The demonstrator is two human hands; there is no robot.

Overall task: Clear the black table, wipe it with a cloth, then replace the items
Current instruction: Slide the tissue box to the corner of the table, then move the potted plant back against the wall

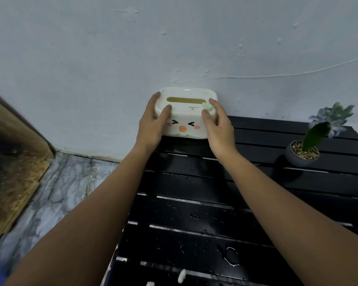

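A white tissue box (185, 118) with a cartoon chick face and a slot on top sits at the far left corner of the black slatted table (215, 203), against the wall. My left hand (151, 124) grips its left end and my right hand (219, 126) grips its right end. A small potted plant (304, 152) with a green leaf and pale blue flowers stands in a grey pot at the table's far right. The table's slats look wet, with droplets and white specks near the front.
A pale blue wall (174, 48) rises directly behind the table. To the left lies a marble-patterned floor (56, 193), with a brown wooden board (15, 162) beyond it. Small white scraps (181, 276) lie at the table's near edge.
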